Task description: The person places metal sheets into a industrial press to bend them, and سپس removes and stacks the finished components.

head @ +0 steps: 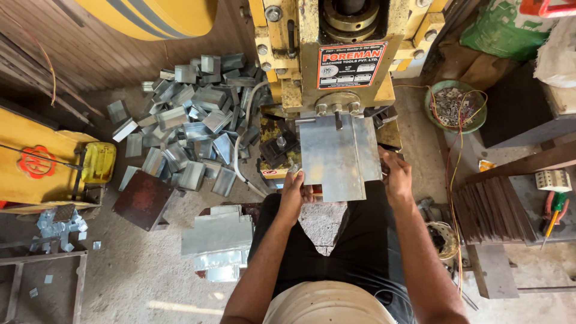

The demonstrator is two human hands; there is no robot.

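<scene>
From the head camera, the person is sitting at a yellow press machine (pixel 336 54) and looking straight down at it. Both hands are grasping a flat metal sheet (pixel 336 159): the left hand (pixel 295 189) is gripping its lower left edge, and the right hand (pixel 396 174) is clamping its right edge, though the fingers there are probably curling underneath and are hard to make out. The sheet is lying level, its far edge sitting right under the press head. On the floor to the left, a heap of bent metal pieces (pixel 192 126) is spreading out, and a stack of flat sheets (pixel 219 240) is resting just beside the person's left knee. A green bowl (pixel 456 107) of small scraps is sitting off to the right.
</scene>
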